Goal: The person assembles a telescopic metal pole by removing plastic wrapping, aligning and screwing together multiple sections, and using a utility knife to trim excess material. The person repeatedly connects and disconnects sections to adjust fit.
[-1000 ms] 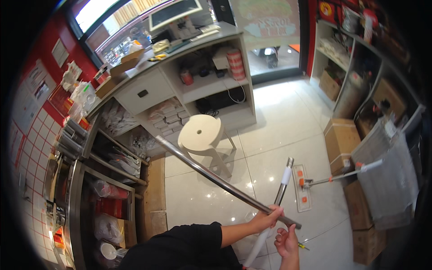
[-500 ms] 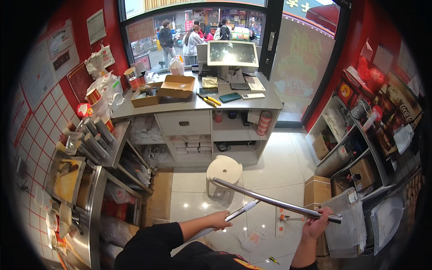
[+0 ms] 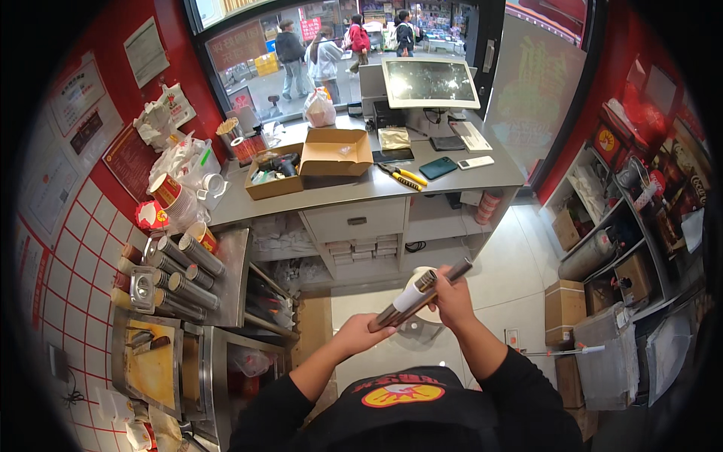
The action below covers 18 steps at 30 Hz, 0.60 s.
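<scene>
My left hand (image 3: 360, 335) is closed round the lower end of a metal tube with a white sleeve (image 3: 409, 299) near its upper end. My right hand (image 3: 454, 300) grips a second metal tube (image 3: 461, 270), which sticks out past the fingers toward the counter. Both tubes lie slanted side by side in front of my chest, rising to the right. Whether they touch or are joined, I cannot tell. Behind them stands a pale plastic stool (image 3: 422, 331), largely hidden by the tubes and hands.
A grey counter (image 3: 324, 197) ahead carries an open cardboard box (image 3: 337, 154), yellow-handled pliers (image 3: 403, 178), a dark phone (image 3: 437, 167) and a monitor (image 3: 431, 83). Metal cylinders (image 3: 197, 290) stand at the left. Cartons (image 3: 565, 310) and a gas cylinder (image 3: 589, 254) line the right.
The tubes, crossed and spread wide before, are now side by side and pointing up to the right. My right hand has moved left and up, close to my left hand. The view has shifted.
</scene>
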{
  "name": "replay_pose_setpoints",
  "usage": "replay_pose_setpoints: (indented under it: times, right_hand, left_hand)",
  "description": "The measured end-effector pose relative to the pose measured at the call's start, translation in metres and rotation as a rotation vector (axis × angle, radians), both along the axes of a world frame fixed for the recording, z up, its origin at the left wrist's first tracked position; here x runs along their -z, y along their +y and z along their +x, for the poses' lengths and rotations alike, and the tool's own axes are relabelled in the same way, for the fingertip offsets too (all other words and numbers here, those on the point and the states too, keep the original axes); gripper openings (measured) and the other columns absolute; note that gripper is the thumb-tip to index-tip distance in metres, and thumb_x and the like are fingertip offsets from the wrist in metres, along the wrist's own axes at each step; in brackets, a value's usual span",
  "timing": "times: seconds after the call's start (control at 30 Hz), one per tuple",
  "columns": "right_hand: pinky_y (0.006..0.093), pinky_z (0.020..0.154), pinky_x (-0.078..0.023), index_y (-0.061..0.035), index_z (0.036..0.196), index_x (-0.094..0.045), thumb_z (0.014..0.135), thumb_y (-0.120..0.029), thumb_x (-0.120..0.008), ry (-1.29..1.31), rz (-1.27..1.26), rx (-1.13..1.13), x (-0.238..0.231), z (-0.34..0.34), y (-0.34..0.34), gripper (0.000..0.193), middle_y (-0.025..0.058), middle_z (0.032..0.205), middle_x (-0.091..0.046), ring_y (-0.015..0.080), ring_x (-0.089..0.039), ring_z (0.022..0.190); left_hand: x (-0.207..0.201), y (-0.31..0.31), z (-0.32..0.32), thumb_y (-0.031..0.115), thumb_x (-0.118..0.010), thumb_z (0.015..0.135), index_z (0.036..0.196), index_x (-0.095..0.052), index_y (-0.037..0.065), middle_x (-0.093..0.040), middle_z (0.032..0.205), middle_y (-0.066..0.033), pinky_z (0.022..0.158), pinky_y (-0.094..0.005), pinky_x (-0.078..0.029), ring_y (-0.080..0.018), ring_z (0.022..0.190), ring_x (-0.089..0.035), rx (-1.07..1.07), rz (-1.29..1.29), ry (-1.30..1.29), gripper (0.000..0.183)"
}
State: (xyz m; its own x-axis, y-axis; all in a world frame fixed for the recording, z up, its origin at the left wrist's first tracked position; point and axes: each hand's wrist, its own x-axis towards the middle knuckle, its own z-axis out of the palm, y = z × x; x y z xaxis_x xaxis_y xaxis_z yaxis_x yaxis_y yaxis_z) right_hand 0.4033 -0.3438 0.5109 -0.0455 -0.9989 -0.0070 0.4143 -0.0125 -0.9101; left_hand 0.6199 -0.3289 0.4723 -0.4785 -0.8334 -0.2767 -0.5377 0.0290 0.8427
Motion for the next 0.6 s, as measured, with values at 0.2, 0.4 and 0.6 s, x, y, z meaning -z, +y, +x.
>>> replay_pose_setpoints:
  times: [0.2,0.4,0.6]
  right_hand:
    - [0.0254,0.045,-0.041,-0.0069,0.09,-0.053,0.089,-0.036,-0.056,-0.066,0.307,-0.186,0.035,0.043,-0.09,0.03,0.0026,0.071,-0.051,0.0106,-0.049,0.054]
    - [0.0297,0.064,-0.047,-0.005,0.106,-0.054,0.081,-0.029,-0.067,0.732,-0.016,0.033,0.103,0.004,-0.272,0.037,0.005,0.086,-0.056,0.0154,-0.055,0.07]
    - [0.0423,0.094,-0.036,-0.0094,0.121,-0.048,0.072,-0.026,-0.071,1.626,-0.021,0.175,0.137,-0.039,-0.408,0.057,0.0081,0.117,-0.049,0.0293,-0.041,0.113]
  left_hand:
    - [-0.009,-0.061,0.041,0.035,-0.072,0.075,0.077,-0.062,0.002,-0.06,0.06,-0.0046,0.055,-0.0276,-0.046,-0.0121,0.055,-0.058,-0.076,0.147,-0.001,0.035]
    - [0.001,-0.159,0.073,0.034,-0.07,0.077,0.075,-0.06,0.003,-0.058,0.057,-0.003,0.05,-0.0262,-0.044,-0.0107,0.051,-0.056,-0.332,0.201,0.06,0.033]
    - [0.028,-0.277,0.062,0.036,-0.07,0.075,0.077,-0.061,0.005,-0.058,0.057,-0.0035,0.053,-0.0279,-0.045,-0.0127,0.051,-0.056,-0.347,0.233,-0.132,0.033]
